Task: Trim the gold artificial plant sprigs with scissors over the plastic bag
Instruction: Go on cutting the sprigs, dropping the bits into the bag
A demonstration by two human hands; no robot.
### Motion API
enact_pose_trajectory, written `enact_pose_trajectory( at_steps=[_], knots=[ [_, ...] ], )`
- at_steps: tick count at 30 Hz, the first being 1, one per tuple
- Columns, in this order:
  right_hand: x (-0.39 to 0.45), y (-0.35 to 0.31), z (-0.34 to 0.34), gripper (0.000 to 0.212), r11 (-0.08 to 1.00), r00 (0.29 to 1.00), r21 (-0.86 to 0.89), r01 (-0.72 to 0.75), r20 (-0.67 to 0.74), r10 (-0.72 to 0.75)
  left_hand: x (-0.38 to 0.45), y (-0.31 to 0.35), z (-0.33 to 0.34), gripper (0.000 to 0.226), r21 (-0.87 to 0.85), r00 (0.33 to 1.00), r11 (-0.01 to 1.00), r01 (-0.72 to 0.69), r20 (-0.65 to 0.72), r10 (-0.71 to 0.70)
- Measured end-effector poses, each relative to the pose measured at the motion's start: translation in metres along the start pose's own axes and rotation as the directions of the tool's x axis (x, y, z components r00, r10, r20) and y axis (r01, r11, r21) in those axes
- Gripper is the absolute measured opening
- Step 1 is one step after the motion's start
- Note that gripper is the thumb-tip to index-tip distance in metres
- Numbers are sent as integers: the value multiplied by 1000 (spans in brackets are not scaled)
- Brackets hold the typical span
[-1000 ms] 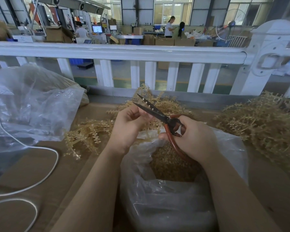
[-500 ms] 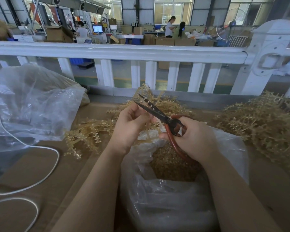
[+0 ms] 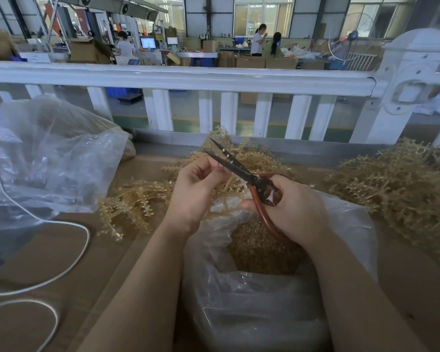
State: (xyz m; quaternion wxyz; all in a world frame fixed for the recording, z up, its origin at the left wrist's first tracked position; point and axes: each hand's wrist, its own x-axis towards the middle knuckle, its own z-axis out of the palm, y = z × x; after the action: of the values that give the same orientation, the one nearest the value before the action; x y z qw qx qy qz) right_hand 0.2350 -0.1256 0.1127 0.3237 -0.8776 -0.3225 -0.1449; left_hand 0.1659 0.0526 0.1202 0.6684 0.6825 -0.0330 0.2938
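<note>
An open clear plastic bag (image 3: 341, 224) is set on the brown counter (image 3: 61, 250) between the two forearms, and a heap of small gold trimmings (image 3: 259, 250) is held inside it. A second clear bag (image 3: 48, 161), crinkled and glossy, is slumped at the left; its contents cannot be made out.

One pair of scissors (image 3: 241, 171) is gripped by the right hand (image 3: 297, 207), whose fingers are closed through the reddish-brown loop handles. The two thin dark blades are parted and pointed up and to the left, just above the bag's far edge. A thin sprig stem is pinched in the curled fingers of the left hand (image 3: 193, 191), right beside the blades.

Two loose piles of gold sprigs, spiky and fern-like, are seen on the counter: one (image 3: 137, 201) behind and left of the hands, a larger one (image 3: 404, 189) at the right. A white cord (image 3: 84, 229) is looped across the counter at the left. A white railing (image 3: 188, 77) is stretched along the far edge.
</note>
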Motion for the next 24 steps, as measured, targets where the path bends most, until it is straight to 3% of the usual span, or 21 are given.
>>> enact_pose_trajectory(
  at_steps=[9,14,18,24],
  knots=[
    [1,0,0,68,1000,1000,-2,-2,21,2,-2,3,0,10,-17,998,1000,-20,53,20],
    [0,-2,-1,56,1000,1000,1,4,5,-4,-3,2,0,6,-58,999,998,8,48,-6],
    [1,-2,-1,63,1000,1000,10,-3,12,3,-3,5,1,9,-53,997,999,12,75,-8],
    [1,1,-1,63,1000,1000,-22,-4,7,4,-3,9,-1,8,-19,1000,1000,10,6,-10]
  ],
)
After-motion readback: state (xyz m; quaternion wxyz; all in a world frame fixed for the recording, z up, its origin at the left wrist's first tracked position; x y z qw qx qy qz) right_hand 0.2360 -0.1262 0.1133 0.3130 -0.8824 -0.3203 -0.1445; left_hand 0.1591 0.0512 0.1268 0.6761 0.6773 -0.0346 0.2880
